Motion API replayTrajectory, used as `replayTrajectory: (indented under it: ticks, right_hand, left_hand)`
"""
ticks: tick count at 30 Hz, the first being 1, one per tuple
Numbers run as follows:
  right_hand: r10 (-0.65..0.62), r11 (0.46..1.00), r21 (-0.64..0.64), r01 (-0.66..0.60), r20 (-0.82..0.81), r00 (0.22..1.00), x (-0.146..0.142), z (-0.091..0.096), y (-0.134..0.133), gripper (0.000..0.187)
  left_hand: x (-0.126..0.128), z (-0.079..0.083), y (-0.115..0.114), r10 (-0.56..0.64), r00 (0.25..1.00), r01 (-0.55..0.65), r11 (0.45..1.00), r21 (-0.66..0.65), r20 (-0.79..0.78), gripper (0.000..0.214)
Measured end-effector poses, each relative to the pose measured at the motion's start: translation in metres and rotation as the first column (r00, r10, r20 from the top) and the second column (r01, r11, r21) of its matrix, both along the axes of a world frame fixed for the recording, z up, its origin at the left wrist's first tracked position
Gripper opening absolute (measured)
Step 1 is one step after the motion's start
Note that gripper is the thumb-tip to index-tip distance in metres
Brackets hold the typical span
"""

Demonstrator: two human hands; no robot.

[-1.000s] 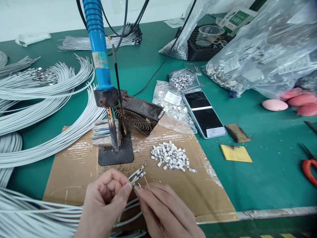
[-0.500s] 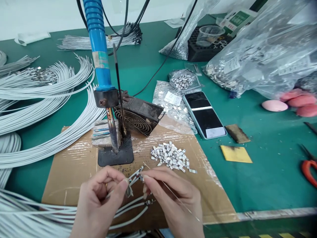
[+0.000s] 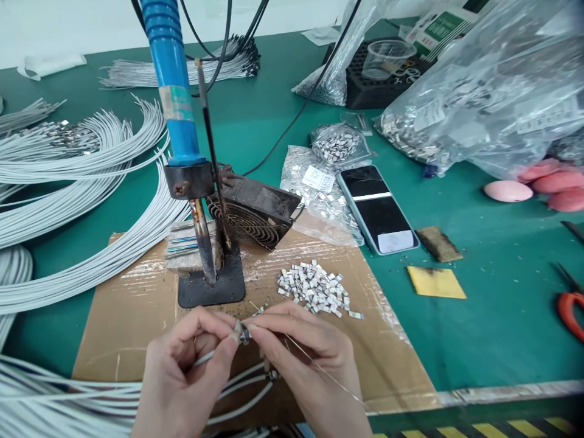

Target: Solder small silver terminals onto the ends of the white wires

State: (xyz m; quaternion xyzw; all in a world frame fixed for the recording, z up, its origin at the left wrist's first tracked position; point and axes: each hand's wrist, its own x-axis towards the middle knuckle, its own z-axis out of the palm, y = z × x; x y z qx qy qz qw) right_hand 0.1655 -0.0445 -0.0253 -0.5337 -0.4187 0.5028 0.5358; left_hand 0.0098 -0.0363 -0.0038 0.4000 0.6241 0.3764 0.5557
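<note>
My left hand (image 3: 182, 371) pinches the end of a white wire (image 3: 241, 333) over a cardboard sheet (image 3: 137, 304). My right hand (image 3: 310, 365) meets it fingertip to fingertip, pinching a small metal terminal at that wire end, with a thin strand of solder wire (image 3: 319, 368) running across its fingers. More white wires (image 3: 241, 389) with metal ends lie under both hands. A blue-handled soldering iron (image 3: 176, 115) stands tip-down in its stand (image 3: 210, 286) just beyond my hands. A pile of small metal terminals (image 3: 314, 289) lies on the cardboard to the right.
Bundles of white wire (image 3: 82, 182) cover the green table at left. A small black fan (image 3: 255, 213) sits behind the stand. Right of it lie bags of terminals (image 3: 319, 188), a phone (image 3: 376, 207), a yellow sponge (image 3: 435, 283), red-handled cutters (image 3: 570, 304) and large plastic bags (image 3: 479, 91).
Both hands have moved up the cardboard toward the iron stand. The right hand's fingertips have closed onto the wire end held by the left hand.
</note>
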Motion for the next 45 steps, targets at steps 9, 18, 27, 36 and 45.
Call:
replayTrajectory:
  ticks: [9, 18, 27, 36, 45]
  right_hand:
    - [0.065, 0.997, -0.033, -0.066, -0.031, 0.997, 0.002, 0.0, 0.001, 0.021]
    - [0.069, 0.997, -0.017, -0.069, -0.027, 0.997, 0.002, 0.0, 0.001, 0.023]
    - [-0.043, 0.996, 0.086, 0.029, 0.158, 0.986, -0.005, -0.006, -0.006, 0.034]
    - [0.003, 0.998, 0.062, -0.026, 0.344, 0.939, -0.004, 0.001, 0.003, 0.028]
    - [0.04, 0.996, 0.068, -0.056, 0.224, 0.974, -0.011, 0.002, 0.012, 0.022]
  left_hand:
    - [0.011, 0.009, 0.0, 0.125, 0.992, -0.124, 0.991, -0.043, 0.005, 0.016]
    - [0.012, 0.011, 0.0, 0.129, 0.991, -0.13, 0.991, -0.029, -0.032, 0.014]
    - [0.011, 0.007, 0.008, 0.164, 0.986, -0.164, 0.986, -0.005, -0.036, 0.016]
    - [0.004, 0.003, 0.02, 0.219, 0.971, -0.213, 0.975, 0.07, -0.093, 0.017]
    - [0.002, 0.007, 0.028, 0.252, 0.964, -0.248, 0.967, 0.061, -0.08, 0.015]
